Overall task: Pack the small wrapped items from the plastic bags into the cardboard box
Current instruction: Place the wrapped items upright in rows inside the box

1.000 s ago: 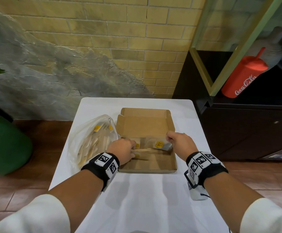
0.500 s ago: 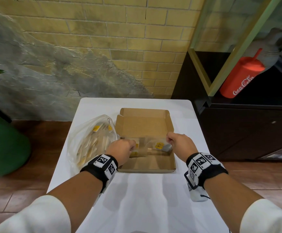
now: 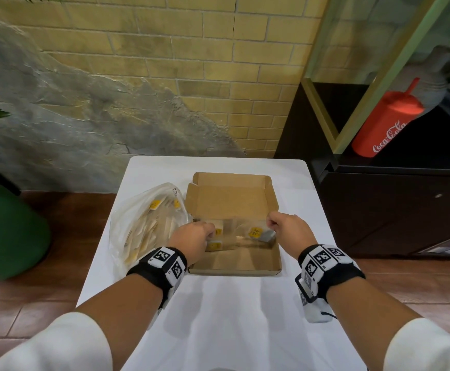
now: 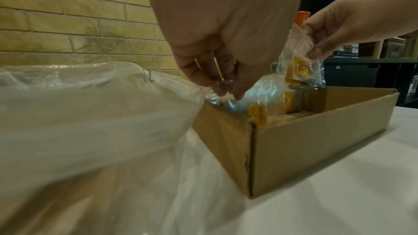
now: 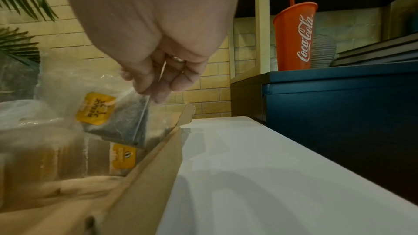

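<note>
An open cardboard box (image 3: 245,266) sits mid-table. Over it hangs a small clear bag (image 3: 235,231) stretched between both hands. My left hand (image 3: 210,232) pinches its left end by the box's left wall, fingertips (image 4: 222,89) closed on the film. My right hand (image 3: 271,224) pinches the right corner, fingertips (image 5: 158,94) on the plastic. Inside the bag are a yellow-labelled wrapped item (image 5: 96,108) and a dark grey packet (image 5: 126,126). More yellow-labelled wrapped items (image 3: 215,246) lie on the box floor. A large clear bag (image 3: 148,226) of wrapped items lies left of the box.
The white table (image 3: 231,317) reaches toward me in front of the box. A dark cabinet (image 3: 392,210) stands to the right with a red Coca-Cola cup (image 3: 384,127) on it. A green pot (image 3: 6,231) and brick wall stand left and behind.
The small clear bag has risen slightly between the hands and its contents have shifted. Both hands stay almost where they were.
</note>
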A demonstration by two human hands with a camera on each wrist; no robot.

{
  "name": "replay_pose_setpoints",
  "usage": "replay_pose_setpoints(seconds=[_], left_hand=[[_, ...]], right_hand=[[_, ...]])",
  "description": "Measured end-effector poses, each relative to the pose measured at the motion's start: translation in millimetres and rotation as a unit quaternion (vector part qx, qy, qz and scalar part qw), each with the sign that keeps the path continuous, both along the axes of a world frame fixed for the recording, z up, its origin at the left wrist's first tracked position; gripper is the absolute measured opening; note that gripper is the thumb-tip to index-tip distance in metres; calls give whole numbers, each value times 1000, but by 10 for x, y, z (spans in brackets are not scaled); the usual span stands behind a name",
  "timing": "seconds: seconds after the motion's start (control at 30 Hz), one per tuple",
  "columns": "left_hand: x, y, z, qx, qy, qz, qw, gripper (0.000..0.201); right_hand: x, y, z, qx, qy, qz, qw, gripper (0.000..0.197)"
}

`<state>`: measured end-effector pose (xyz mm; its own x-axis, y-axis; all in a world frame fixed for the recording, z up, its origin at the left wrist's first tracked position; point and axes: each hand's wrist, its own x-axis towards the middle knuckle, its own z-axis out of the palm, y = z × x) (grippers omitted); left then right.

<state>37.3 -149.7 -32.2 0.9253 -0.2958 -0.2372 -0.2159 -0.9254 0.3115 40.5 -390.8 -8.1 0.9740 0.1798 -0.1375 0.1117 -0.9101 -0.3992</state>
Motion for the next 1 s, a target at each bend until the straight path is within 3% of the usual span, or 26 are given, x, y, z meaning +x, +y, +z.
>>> replay_pose_setpoints(seconds=[0.2,0.37,0.73,0.9,1.0], left_hand=[[61,-34,-13,53,56,-16,997,18],[137,-41,-23,103,86,-42,990,23],[66,-25,59,78,-45,-18,996,19],[64,-35,119,83,-63,-2,995,26],[43,-40,112,41,-118,12,992,31]], right_hand=[[3,12,14,18,-6,-1,1000,22],[19,22,-23,-37,-3,25,999,24],[3,216,-117,-237,-28,106,965,31],[36,289,-46,-243,-71,76,965,29],[15,260,-114,-215,-96,65,970,40]])
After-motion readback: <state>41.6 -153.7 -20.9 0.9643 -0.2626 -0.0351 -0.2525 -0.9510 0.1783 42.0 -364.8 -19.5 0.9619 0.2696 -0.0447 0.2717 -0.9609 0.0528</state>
